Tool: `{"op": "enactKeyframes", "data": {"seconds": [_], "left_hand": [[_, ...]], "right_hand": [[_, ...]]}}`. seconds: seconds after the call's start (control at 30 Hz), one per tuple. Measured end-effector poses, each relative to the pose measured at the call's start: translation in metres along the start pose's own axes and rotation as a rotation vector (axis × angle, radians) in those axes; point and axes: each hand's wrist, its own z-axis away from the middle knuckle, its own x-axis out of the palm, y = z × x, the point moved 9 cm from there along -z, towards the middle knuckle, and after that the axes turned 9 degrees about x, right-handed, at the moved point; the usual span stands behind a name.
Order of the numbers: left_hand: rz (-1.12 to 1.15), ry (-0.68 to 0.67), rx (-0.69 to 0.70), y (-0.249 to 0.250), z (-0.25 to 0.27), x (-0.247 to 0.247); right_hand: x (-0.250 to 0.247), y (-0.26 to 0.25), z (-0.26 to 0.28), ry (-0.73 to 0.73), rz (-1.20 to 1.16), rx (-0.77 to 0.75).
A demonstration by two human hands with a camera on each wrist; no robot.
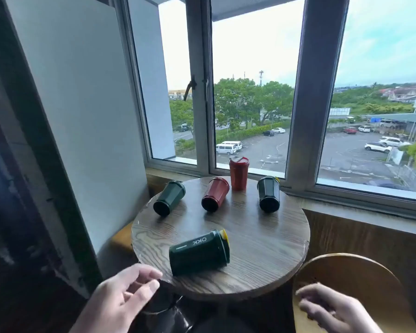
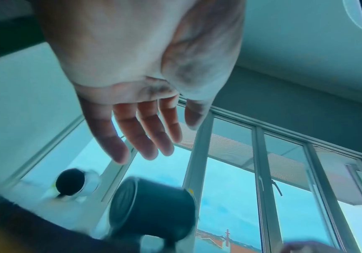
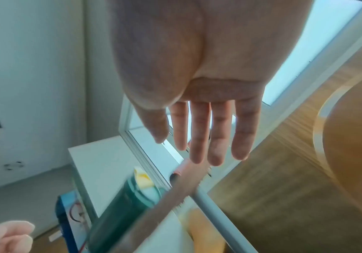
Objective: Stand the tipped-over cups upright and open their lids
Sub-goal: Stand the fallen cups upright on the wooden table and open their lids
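On the round wooden table (image 1: 262,260) lie four tipped cups. A dark green cup with a yellow lid tab (image 1: 198,252) lies nearest me; it also shows in the left wrist view (image 2: 152,210) and the right wrist view (image 3: 121,203). Farther back lie a green cup (image 1: 169,197), a red cup (image 1: 214,193) and another green cup (image 1: 269,193). One red cup (image 1: 238,173) stands upright by the window. My left hand (image 1: 130,294) hovers empty at the table's near-left edge, fingers loosely spread. My right hand (image 1: 322,306) hangs empty over the chair, fingers straight.
A curved wooden chair back (image 1: 353,275) stands at the table's right. The window frame (image 1: 308,116) and sill run just behind the table. A wall panel (image 1: 82,116) closes the left side, with a wooden ledge (image 1: 121,236) below it.
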Motion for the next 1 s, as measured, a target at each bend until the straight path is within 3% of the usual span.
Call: {"op": "enactKeyframes", "data": {"seconds": [0.17, 0.3, 0.43, 0.53, 0.8, 1.0], "left_hand": [[-0.073, -0.128, 0.176, 0.02, -0.072, 0.011], [-0.189, -0.251, 0.183, 0.014, -0.101, 0.046], [-0.366, -0.473, 0.175, 0.008, -0.113, 0.082], [-0.41, -0.514, 0.147, 0.006, -0.117, 0.088], [-0.577, -0.509, 0.078, 0.006, -0.119, 0.101], [-0.556, -0.506, 0.068, 0.003, -0.121, 0.102]], "right_hand": [[-0.025, -0.07, -0.107, 0.052, 0.075, -0.057], [-0.034, -0.091, -0.187, 0.093, 0.274, -0.079], [-0.037, -0.09, -0.258, 0.067, 0.611, 0.03], [-0.037, -0.074, -0.299, 0.027, 0.792, 0.136], [-0.035, -0.037, -0.37, 0.018, 0.652, 0.304], [-0.011, -0.012, -0.394, -0.073, 0.561, 0.435]]}}
